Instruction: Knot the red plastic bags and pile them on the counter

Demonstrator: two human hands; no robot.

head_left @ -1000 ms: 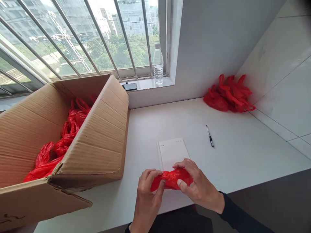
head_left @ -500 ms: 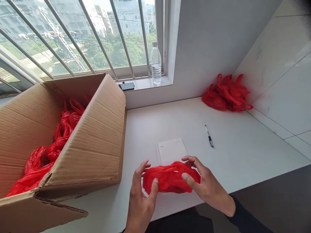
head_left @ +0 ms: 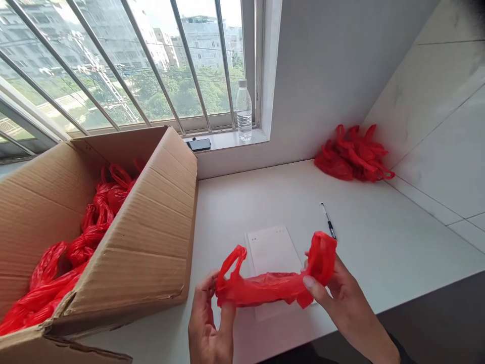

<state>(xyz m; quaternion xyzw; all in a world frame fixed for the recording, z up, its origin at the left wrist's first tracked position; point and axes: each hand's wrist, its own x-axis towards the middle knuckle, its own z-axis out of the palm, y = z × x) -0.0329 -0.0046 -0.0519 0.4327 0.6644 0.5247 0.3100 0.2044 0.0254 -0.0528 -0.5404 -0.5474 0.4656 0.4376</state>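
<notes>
A red plastic bag (head_left: 267, 289) is stretched sideways between my two hands, just above the table's front part. My left hand (head_left: 212, 318) pinches its left end, with a looped handle standing up above the fingers. At the right end my right hand (head_left: 337, 298) grips the bag between thumb and fingers, and another handle loop rises there; some of those fingers are hidden behind the plastic. Beneath the bag lies a white notebook (head_left: 271, 247), partly covered by it. A black and clear pen (head_left: 329, 221) rests to the right of the notebook.
On the left stands an open cardboard box (head_left: 151, 237) holding several bunched red bags (head_left: 100, 202). A heap of red bags (head_left: 352, 154) sits in the table's far right corner. The windowsill carries a water bottle (head_left: 244, 111) and a dark phone (head_left: 199, 145). The white table (head_left: 235, 202) meets the wall behind.
My hands have moved apart and closed on the bag's ends. The bag is now stretched narrower and longer, with handle loops standing up at both sides. The view has tilted slightly upward.
</notes>
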